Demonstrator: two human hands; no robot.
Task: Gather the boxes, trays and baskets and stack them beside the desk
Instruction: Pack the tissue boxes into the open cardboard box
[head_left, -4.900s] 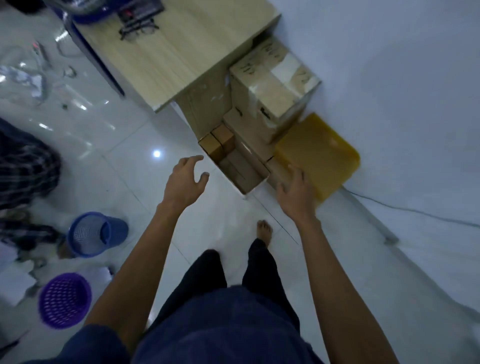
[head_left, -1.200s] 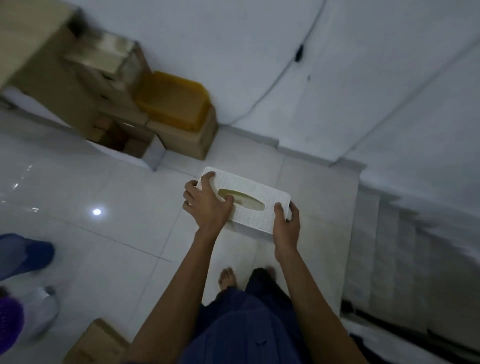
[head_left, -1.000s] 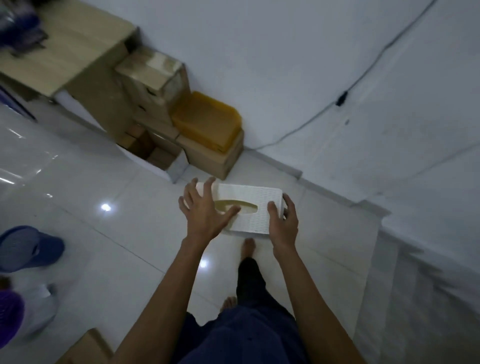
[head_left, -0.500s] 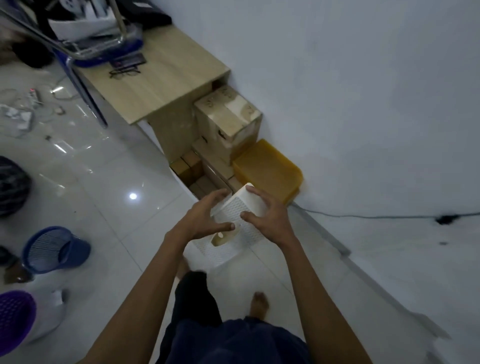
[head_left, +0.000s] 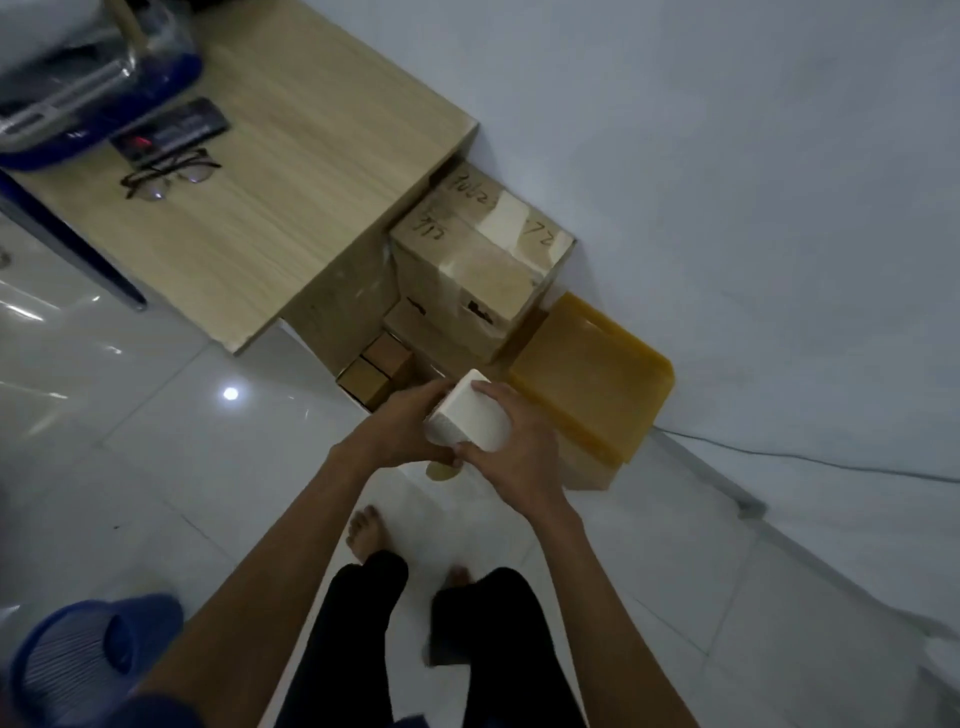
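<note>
We grip the box (head_left: 470, 418) on end, long axis floorward, left hand (head_left: 397, 431) and right hand (head_left: 522, 460) curled round it. The tray (head_left: 592, 379) sits just beyond the right hand. Open floor (head_left: 182, 467) lies left of the left hand.

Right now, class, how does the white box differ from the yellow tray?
The white box is gripped by the left hand and right hand; the yellow tray rests on a cardboard box. The white box is tilted; the yellow tray lies level. Both are rectangular.
</note>
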